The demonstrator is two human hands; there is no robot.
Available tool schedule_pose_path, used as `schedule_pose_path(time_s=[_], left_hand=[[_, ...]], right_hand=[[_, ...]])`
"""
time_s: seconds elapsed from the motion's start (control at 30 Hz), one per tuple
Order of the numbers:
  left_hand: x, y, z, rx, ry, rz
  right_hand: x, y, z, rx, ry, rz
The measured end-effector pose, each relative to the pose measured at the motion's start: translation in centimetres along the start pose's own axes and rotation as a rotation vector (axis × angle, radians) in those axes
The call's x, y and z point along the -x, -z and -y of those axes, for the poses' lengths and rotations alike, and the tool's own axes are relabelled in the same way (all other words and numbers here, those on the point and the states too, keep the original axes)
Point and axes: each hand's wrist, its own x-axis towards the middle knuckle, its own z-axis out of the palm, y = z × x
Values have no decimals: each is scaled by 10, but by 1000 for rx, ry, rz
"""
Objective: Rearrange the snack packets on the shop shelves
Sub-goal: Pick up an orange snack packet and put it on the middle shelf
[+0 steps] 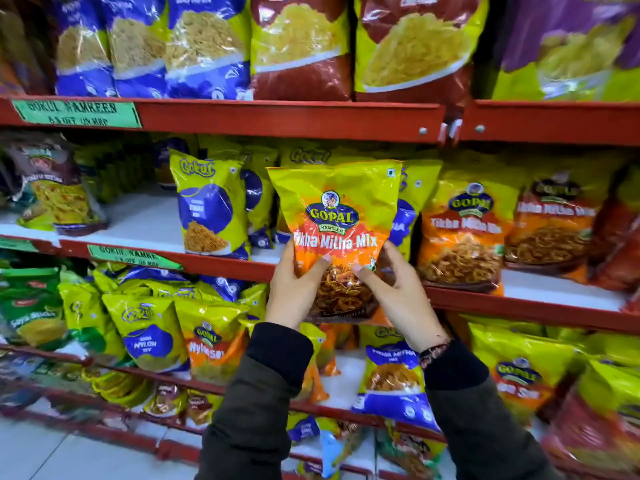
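I hold a yellow-and-orange Gopal Tikha Mitha Mix packet upright in front of the middle shelf. My left hand grips its lower left corner and my right hand grips its lower right. To its right stand two matching Tikha Mitha Mix packets. To its left stands a yellow-and-blue Gokul packet, with more Gokul packets behind the held one.
Red-edged shelves run across the view. The top shelf carries large blue, maroon and purple packets. A brown packet leans at the middle shelf's far left, with bare white shelf beside it. Lower shelves hold several mixed packets.
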Motion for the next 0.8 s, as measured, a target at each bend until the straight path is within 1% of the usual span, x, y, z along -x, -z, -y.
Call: schedule_pose_path(time_s=[0.17,0.23,0.33,0.47,0.53,0.63,0.73,0.8], left_hand=[[62,-55,8,20,18,29],[83,-75,12,35,35,31],[102,-98,14,70,90,-16],[127,-134,7,55,66,-68],[131,-146,6,101,43,-93],[132,-156,0,199,-36,-131],[129,-161,-2,325,-96,-81],[127,-163,-4,369,-135,-66]], right_hand=[[49,65,-27,17,-44,22],[66,91,-39,-12,-59,-15],[85,120,-41,-165,-111,-135],[106,147,-39,-200,33,-247],[114,159,-34,-209,73,-296],[124,175,-28,-232,113,-332],[127,185,-25,-269,138,-395],[127,191,-21,-284,165,-431]])
